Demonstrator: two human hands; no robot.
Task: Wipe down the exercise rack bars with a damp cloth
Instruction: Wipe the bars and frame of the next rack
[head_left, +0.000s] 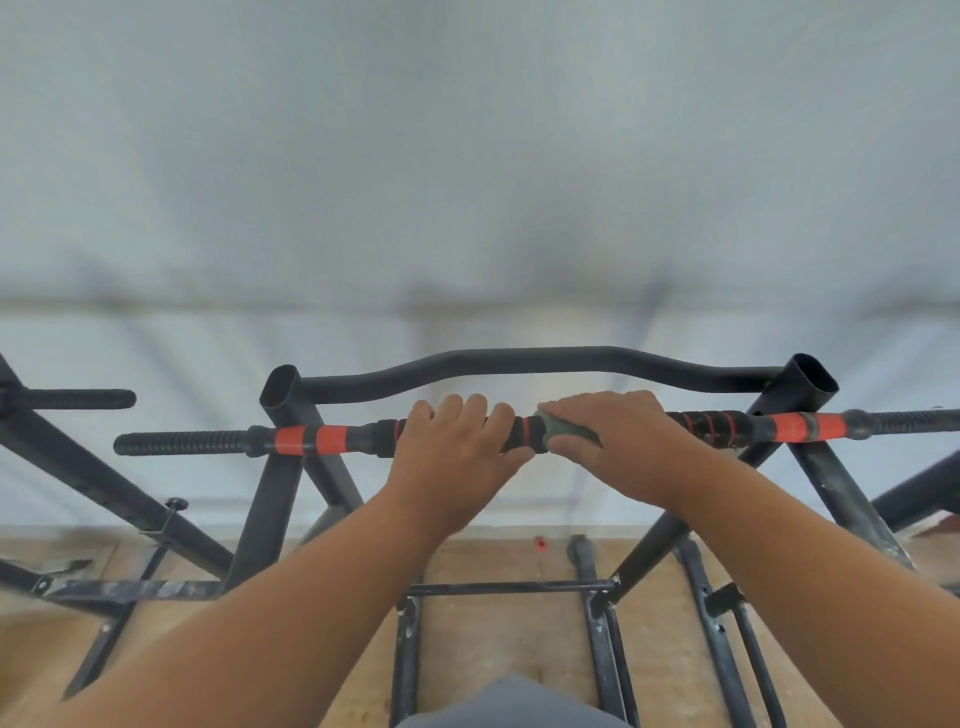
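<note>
Black steel exercise rack (283, 499) stands on a wooden floor (493, 634) against a pale wall. Pull-up bar (332, 439), black with orange bands, runs across at hand height. Left hand (457, 452): grip curled over the bar, fingers wrapped. Just beside it, right hand (618, 441): grip closed over a grey-green cloth (563, 434) pressed on the bar's middle. Curved black bar (519, 358) behind.

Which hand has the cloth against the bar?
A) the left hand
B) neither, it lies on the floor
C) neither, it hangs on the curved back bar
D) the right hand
D: the grey-green cloth shows under the right hand, wrapped on the orange-banded bar; the left hand grips bare bar.
</note>
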